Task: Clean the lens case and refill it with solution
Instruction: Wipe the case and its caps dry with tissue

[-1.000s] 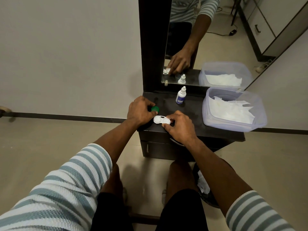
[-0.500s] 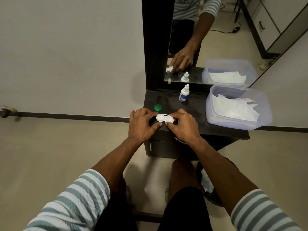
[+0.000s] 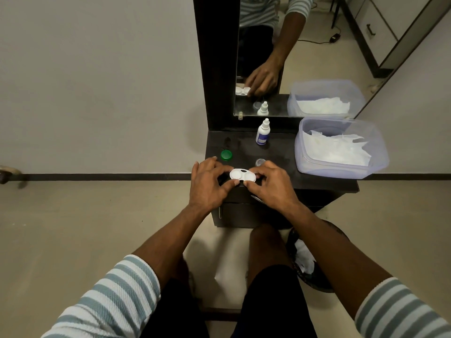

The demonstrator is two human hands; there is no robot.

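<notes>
A white two-well lens case [image 3: 242,175] sits near the front edge of the dark dresser top [image 3: 280,152], both wells uncapped. My left hand [image 3: 210,182] pinches its left end and my right hand [image 3: 271,182] pinches its right end. A green cap [image 3: 226,154] lies on the top behind my left hand. A clear cap [image 3: 260,162] lies just behind my right hand. The small white solution bottle [image 3: 263,132] with a blue label stands upright at the back, by the mirror.
A clear plastic tub [image 3: 341,164] holding white tissues fills the right side of the top. A mirror [image 3: 280,57] in a dark frame rises behind. A dark bin [image 3: 307,262] with crumpled tissue stands on the floor by my right knee.
My left hand let go of the green cap, which now lies on the top, and came back to hold the case's left end. The right hand stayed on the case.
</notes>
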